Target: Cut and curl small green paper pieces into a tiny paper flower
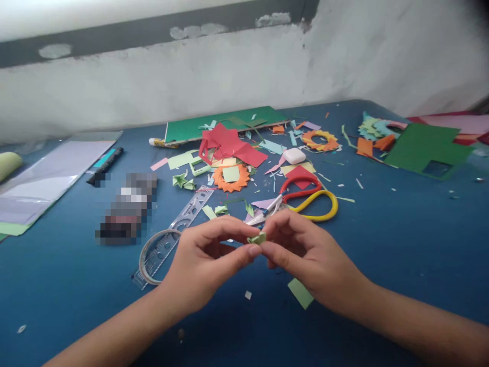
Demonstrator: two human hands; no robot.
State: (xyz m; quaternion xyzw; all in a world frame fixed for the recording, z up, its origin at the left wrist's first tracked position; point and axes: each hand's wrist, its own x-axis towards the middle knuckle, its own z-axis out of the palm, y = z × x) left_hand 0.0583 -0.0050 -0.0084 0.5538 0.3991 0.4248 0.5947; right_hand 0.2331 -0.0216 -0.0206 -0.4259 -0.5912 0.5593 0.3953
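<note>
Between the fingertips of both hands is a small folded piece of light green paper (257, 238). My left hand (214, 257) pinches its left side with thumb and forefinger. On the opposite side, the thumb and forefinger of my right hand (305, 250) close on the same paper. Scissors (317, 206) with red and yellow handles lie just behind my right hand. Left of my left hand, a roll of tape (142, 260) rests on a clear plastic ruler (191, 206). A light green paper rectangle (300, 293) lies below my right hand.
Paper scraps, a red sheet (233, 145), an orange folded-paper ring (231, 178) and a white eraser (294, 156) spread across the blue table (382, 244). A green board (221, 122) lies behind them. Cut green paper (428, 148) is at right, a cutter (105, 164) at left.
</note>
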